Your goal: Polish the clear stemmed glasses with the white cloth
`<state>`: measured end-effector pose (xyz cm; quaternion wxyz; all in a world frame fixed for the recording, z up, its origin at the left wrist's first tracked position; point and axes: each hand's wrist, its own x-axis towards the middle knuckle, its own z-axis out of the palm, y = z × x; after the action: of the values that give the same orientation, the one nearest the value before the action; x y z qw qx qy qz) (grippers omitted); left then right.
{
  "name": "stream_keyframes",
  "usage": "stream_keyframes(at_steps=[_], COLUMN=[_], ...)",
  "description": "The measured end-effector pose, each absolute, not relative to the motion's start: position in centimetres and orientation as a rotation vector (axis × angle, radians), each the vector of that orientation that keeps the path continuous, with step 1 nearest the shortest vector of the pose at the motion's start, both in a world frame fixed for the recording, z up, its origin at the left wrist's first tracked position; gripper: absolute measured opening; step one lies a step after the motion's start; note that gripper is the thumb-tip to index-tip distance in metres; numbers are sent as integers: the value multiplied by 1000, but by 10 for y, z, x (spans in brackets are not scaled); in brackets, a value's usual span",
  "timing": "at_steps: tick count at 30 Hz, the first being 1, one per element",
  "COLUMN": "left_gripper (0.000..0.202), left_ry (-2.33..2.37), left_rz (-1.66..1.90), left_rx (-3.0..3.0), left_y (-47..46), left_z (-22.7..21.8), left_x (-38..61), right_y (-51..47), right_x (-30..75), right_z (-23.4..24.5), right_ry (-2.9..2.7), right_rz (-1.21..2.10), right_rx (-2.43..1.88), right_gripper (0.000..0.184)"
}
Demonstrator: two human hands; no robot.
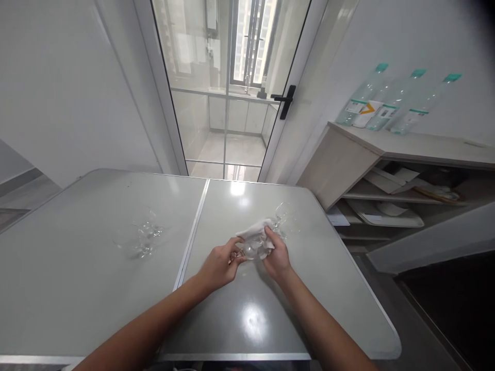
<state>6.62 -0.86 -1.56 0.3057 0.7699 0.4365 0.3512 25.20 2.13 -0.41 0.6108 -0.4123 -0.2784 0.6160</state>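
Note:
Over the right half of a grey folding table (96, 288), both my hands meet on one clear glass (251, 251). My left hand (218, 265) is closed on the glass from the left. My right hand (276, 255) is closed on a white cloth (253, 230) that it presses against the glass. Just behind the right hand stands another clear glass (284, 215). More clear glasses (144, 238) sit together on the table's left half, well away from my hands.
A glass door (228, 87) with a black handle (285, 100) stands behind the table. To the right is a light wooden shelf unit (386, 170) with three green-capped clear bottles (390, 100) on top and papers inside.

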Motion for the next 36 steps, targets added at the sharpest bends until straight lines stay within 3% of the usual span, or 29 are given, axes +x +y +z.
stream_keyframes(at_steps=[3, 6, 13, 18, 26, 31, 36], left_gripper=[27, 36, 32, 30, 15, 12, 23], left_ry=[1113, 1057, 1196, 1345, 1186, 1103, 1169], left_rz=[1038, 1098, 1133, 1097, 1094, 1117, 1028], left_rx=[1668, 1333, 1407, 1997, 2688, 2708, 2377], left_y=[-6, -2, 0, -6, -5, -5, -4], left_z=[-11, -12, -14, -24, -31, -33, -37], left_x=[71, 73, 71, 69, 67, 64, 60], right_y=[20, 13, 5, 3, 3, 17, 26], right_x=[246, 238, 242, 239, 237, 250, 260], right_z=[1, -2, -7, 2, 8, 0, -3], right_ry=[-637, -819, -2031, -2196, -1832, -1362, -1029], right_rz=[1556, 1459, 467, 151, 461, 1111, 1560], right_rx=[-868, -891, -815, -930, -1218, -1210, -1024], right_gripper=[37, 42, 50, 49, 21, 39, 33])
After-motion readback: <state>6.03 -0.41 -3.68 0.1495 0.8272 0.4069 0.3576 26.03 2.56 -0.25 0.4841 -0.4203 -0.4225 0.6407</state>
